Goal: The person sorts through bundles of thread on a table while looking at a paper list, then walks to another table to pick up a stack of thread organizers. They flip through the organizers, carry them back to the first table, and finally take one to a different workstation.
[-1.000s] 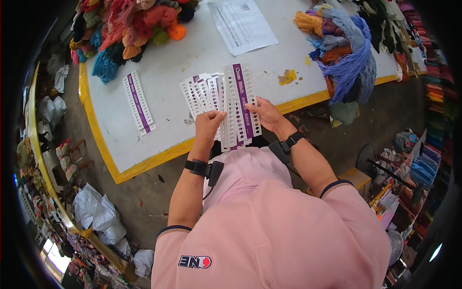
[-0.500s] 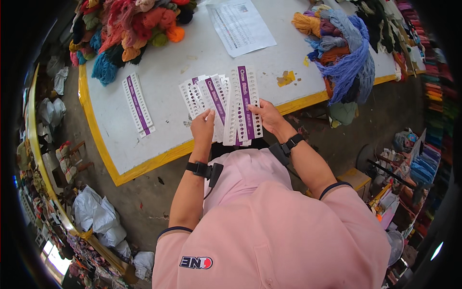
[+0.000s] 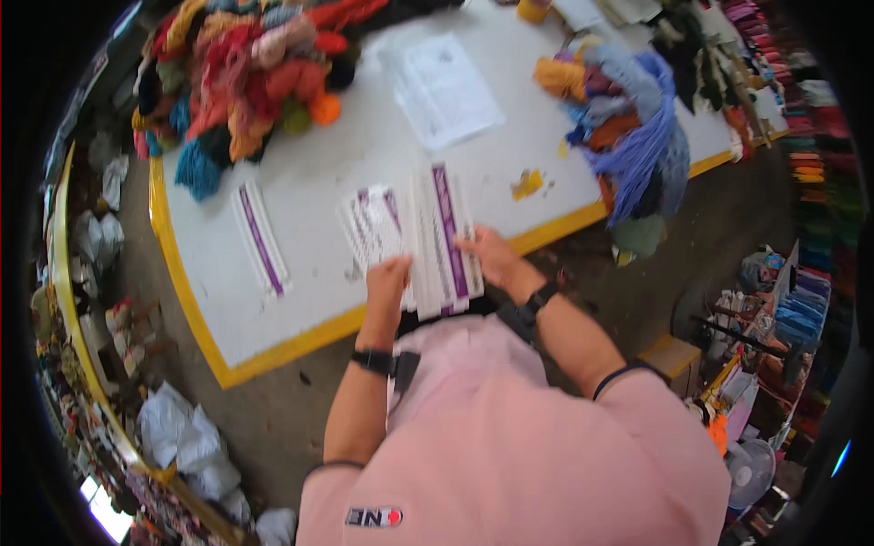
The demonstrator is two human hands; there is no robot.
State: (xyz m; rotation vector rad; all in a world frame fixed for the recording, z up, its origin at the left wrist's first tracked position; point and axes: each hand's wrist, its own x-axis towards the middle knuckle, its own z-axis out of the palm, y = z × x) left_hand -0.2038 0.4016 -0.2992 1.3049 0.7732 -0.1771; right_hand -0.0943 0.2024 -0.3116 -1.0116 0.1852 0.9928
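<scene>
Both my hands hold long white thread cards with punched holes along their edges and a purple band down the middle. My left hand (image 3: pixel 390 278) pinches a fanned bunch of these cards (image 3: pixel 373 226) between thumb and fingers. My right hand (image 3: pixel 496 258) grips the right-hand thread cards (image 3: pixel 445 227), held upright and overlapping. Their lower ends reach past the table's near edge, above my lap. Motion blur hides how many cards each hand has. Apart from them, a similar thread card or small stack (image 3: pixel 260 238) lies on the table to the left.
The white table (image 3: pixel 319 173) has a yellow-taped edge. A heap of coloured yarn skeins (image 3: pixel 259 82) sits at the far left, blue and orange skeins (image 3: pixel 628 118) at the right. A printed sheet (image 3: pixel 446 91) lies between them. White plastic bags (image 3: pixel 187 437) rest on the floor at left.
The whole view has shifted, so table and hands appear lower. The cards between my hands have changed their overlap: the tilted purple-banded card by my left hand no longer shows in front.
</scene>
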